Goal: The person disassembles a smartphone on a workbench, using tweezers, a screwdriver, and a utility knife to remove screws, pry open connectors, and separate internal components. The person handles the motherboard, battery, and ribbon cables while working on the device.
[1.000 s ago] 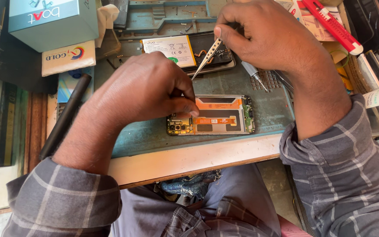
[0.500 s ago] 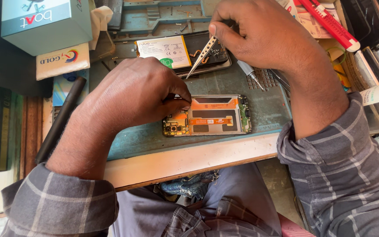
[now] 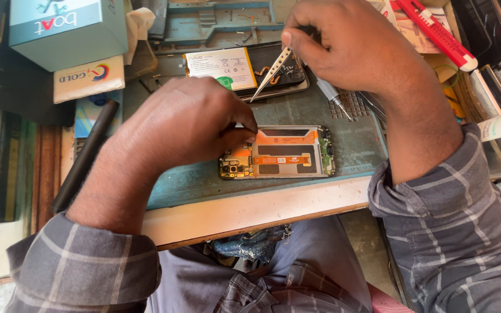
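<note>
An opened phone (image 3: pixel 288 153) with orange ribbon cables lies flat on the teal work mat (image 3: pixel 355 145). My left hand (image 3: pixel 189 124) rests on the phone's left end, thumb and forefinger pinched against its upper left edge. My right hand (image 3: pixel 349 49) hovers above and behind the phone, gripping metal tweezers (image 3: pixel 269 73) whose tip points down-left over a phone battery (image 3: pixel 220 65). The battery lies on a dark phone back (image 3: pixel 279 72) behind the open phone.
A teal box (image 3: pixel 65 29) and a white flat box (image 3: pixel 88 78) sit at the back left, a black rod (image 3: pixel 85 156) leans at the left. A screwdriver (image 3: pixel 331 95) lies on the mat. A red cutter (image 3: pixel 433 35) and stacked parts crowd the right.
My right hand with the tweezers has lifted slightly up and back from the open phone. My left hand stays pinched on the phone's left end; the view has drifted a little.
</note>
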